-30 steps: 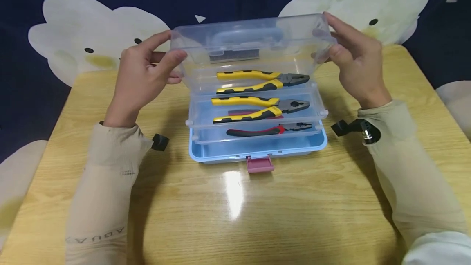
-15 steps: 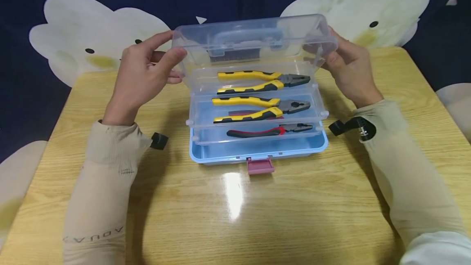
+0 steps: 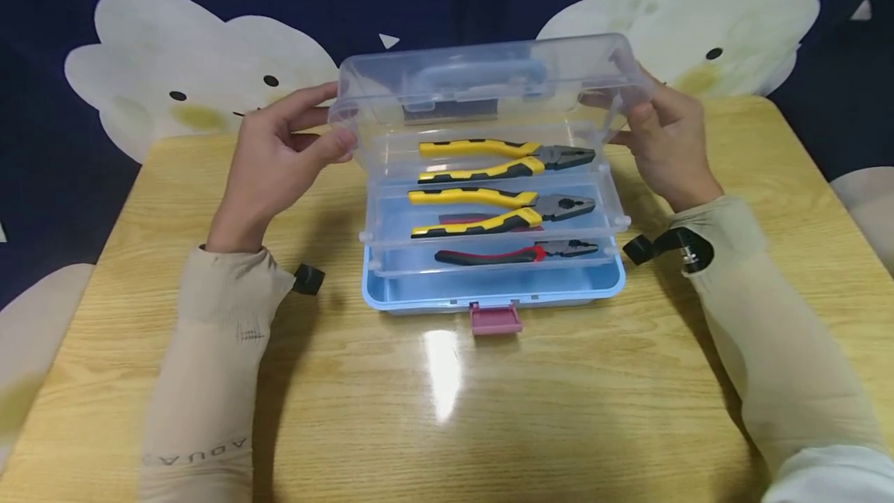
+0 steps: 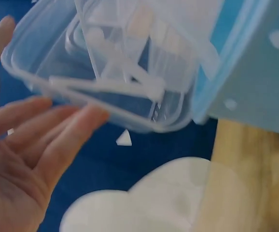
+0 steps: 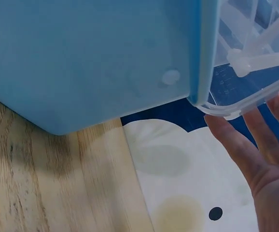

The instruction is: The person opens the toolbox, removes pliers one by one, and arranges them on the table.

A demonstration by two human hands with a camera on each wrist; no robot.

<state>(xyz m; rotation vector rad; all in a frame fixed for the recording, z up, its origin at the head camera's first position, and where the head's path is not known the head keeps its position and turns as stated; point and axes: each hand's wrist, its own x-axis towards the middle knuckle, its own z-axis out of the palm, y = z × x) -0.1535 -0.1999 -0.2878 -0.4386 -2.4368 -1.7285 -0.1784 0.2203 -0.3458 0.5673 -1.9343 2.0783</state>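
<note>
Left hand grips the left end of clear lid. Lid stands open over blue toolbox; probably light, stiff, slick, best held by end rims. Right hand grips its right end.

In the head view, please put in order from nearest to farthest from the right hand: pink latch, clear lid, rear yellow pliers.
1. Clear lid: right end in the right hand.
2. Rear yellow pliers: left of that hand.
3. Pink latch: front of the blue box.
</note>
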